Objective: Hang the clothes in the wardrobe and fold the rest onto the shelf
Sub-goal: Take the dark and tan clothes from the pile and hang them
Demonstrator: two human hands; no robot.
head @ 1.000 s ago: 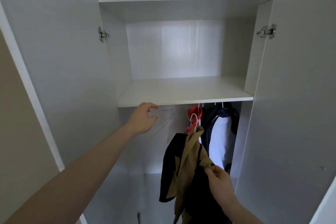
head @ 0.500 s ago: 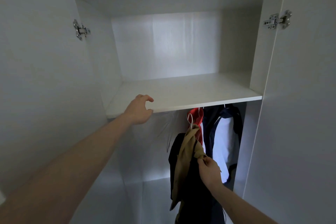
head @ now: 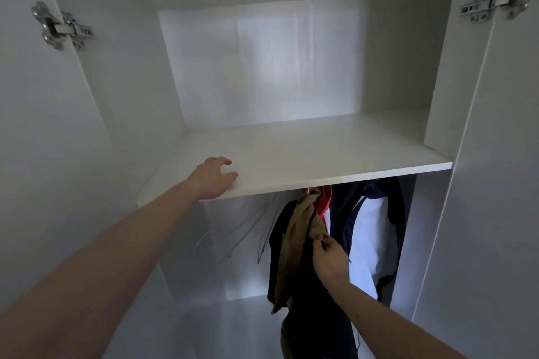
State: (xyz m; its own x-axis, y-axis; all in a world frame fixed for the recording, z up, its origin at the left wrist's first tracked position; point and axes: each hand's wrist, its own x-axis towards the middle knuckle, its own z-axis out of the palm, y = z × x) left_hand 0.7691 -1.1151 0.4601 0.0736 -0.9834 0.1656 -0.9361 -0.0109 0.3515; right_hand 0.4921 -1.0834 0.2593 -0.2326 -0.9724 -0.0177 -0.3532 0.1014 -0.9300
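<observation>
Head view: left hand [head: 210,178] rests loosely curled on white wardrobe shelf [head: 320,154]; right hand [head: 331,261] pinches hanging tan-and-navy garment [head: 297,242].

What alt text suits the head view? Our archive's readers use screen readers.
A person's right hand pinches a tan and dark garment hanging under a white wardrobe shelf, while the left hand rests on the shelf's front edge. A navy and white jacket hangs behind it.

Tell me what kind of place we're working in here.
Likely a home bedroom wardrobe, doors open: a white shelf, clothes hanging below like the tan-and-navy garment, and door hinges.
</observation>
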